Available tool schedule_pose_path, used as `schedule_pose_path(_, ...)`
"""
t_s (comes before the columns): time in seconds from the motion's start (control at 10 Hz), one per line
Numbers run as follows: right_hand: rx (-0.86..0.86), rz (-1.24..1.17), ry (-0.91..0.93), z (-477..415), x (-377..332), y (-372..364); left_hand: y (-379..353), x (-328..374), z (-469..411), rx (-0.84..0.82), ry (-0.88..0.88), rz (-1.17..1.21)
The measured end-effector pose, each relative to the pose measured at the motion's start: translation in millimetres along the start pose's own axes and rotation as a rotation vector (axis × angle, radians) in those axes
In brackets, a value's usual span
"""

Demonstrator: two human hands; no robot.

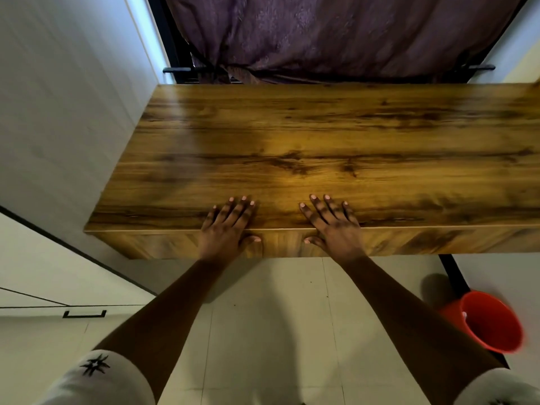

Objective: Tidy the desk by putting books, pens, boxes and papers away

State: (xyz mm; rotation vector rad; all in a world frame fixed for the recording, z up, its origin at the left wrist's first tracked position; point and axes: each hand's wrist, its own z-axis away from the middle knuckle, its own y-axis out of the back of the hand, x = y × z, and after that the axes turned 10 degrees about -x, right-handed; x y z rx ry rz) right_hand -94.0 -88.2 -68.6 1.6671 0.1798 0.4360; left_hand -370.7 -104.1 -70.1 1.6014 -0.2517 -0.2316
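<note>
A brown wood-grain desk (321, 135) fills the middle of the head view, its top bare of books, pens, boxes or papers. My left hand (228, 226) lies flat on the front edge, fingers spread on the top and thumb hooked over the front face. My right hand (333, 226) rests the same way a little to the right, fingers apart, thumb on the front face. Neither hand holds anything.
A purple curtain (336, 33) hangs behind the desk. A white wall or cabinet (64, 112) stands to the left, with a dark handle (84, 314) lower down. A red bucket (488, 323) sits on the tiled floor (271, 331) at the right, next to a black desk leg (453, 276).
</note>
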Motion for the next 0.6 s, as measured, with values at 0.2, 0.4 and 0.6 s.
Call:
schedule_pose_path(0.2,0.040,0.015,0.011,-1,2,-6,-4,0,-1,0.042,0.016,0.009)
schedule_pose_path(0.4,-0.166,-0.080,-0.044,0,-5,10,5,8,-1,-0.058,0.111,0.047)
schedule_pose_path(0.6,-0.293,-0.317,0.065,9,11,35,32,72,-5,-0.192,0.335,0.210)
